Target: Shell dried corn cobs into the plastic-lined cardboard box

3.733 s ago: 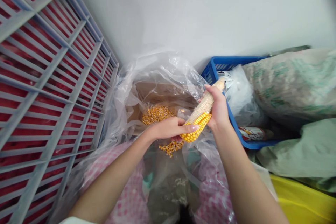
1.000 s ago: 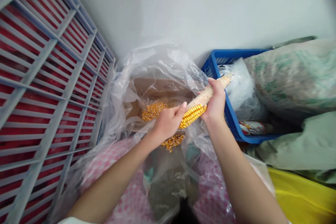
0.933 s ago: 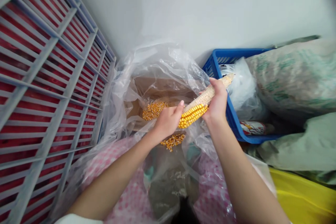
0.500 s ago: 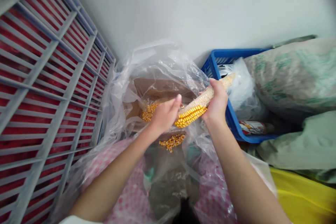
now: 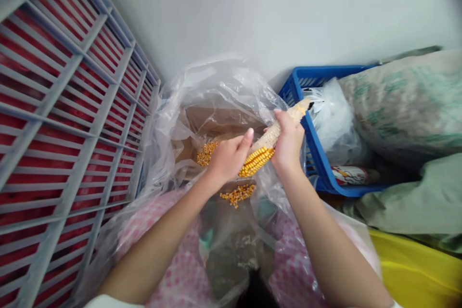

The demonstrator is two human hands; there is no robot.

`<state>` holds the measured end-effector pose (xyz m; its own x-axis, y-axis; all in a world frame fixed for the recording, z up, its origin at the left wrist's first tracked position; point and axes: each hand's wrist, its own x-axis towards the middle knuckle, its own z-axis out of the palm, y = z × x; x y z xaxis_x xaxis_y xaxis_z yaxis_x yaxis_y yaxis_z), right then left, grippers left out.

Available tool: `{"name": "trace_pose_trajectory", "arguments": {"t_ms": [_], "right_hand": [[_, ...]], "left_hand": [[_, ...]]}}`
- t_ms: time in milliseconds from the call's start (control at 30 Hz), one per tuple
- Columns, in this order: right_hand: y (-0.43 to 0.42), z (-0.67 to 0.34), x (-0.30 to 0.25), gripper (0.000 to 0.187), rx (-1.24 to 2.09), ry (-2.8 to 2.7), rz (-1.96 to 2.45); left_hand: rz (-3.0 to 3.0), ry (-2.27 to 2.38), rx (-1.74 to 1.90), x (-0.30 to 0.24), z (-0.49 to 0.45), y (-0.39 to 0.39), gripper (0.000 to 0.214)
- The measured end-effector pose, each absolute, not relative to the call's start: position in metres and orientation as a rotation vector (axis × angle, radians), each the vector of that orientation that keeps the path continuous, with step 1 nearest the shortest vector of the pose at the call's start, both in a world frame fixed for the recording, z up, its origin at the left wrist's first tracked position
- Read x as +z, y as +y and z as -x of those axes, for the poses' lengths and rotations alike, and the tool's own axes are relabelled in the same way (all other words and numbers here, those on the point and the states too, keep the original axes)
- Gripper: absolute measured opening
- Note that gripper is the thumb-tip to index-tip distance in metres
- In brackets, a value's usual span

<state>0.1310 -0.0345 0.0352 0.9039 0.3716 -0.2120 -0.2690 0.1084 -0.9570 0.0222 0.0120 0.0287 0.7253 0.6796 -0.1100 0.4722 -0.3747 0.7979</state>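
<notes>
An ear of corn [image 5: 258, 160] slants up to the right between my two hands. Yellow kernels cover its lower side, while its upper side and far end are bare pale cob. My right hand [image 5: 288, 142] is wrapped round the bare upper part. My left hand [image 5: 230, 158] is closed round the lower end, thumb raised along it; its fingertips are hidden. Below the ear spreads a clear plastic bag [image 5: 212, 77] over a cardboard box [image 5: 212, 118]. Loose kernels [image 5: 238, 195] lie on the plastic near me, and another heap of kernels [image 5: 206, 153] lies behind my left hand.
A grey slatted crate [image 5: 77, 65] with red behind its slats stands at left. On the right, a blue basket [image 5: 321, 159] holds a white plastic bag [image 5: 334, 120], a can [image 5: 348, 175] and a large sack [image 5: 407, 101]. Yellow material [image 5: 411, 269] lies lower right. A pale wall [image 5: 252, 9] rises behind.
My right hand and the upper end of the corn have moved left and slightly down, closer to my left hand. My left hand stays nearly in place on the lower end.
</notes>
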Motion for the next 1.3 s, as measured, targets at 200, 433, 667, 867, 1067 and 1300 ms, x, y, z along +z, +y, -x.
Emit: {"name": "trace_pose_trajectory", "arguments": {"t_ms": [200, 433, 667, 867, 1067, 1300], "right_hand": [[-0.034, -0.122, 0.024, 0.027, 0.506, -0.152, 1.459], [-0.045, -0.119, 0.029, 0.027, 0.602, -0.051, 1.368], [-0.051, -0.126, 0.033, 0.026, 0.495, -0.06, 1.387], [-0.048, -0.118, 0.031, 0.028, 0.392, -0.225, 1.537], [-0.043, -0.109, 0.018, 0.026, 0.458, -0.256, 1.537], [-0.05, -0.109, 0.011, 0.026, 0.538, -0.174, 1.451]], "left_hand": [[-2.161, 0.927, 0.428, 0.017, -0.025, 0.001, 0.06], [-1.825, 0.902, 0.366, 0.002, -0.033, 0.003, 0.064], [-1.687, 1.026, 0.411, 0.015, -0.035, 0.024, 0.068], [-1.973, 0.858, 0.461, 0.021, -0.033, -0.004, 0.057], [-1.976, 0.93, 0.532, 0.002, -0.036, -0.007, 0.052], [-1.838, 0.952, 0.456, -0.007, -0.037, -0.006, 0.054]]}}
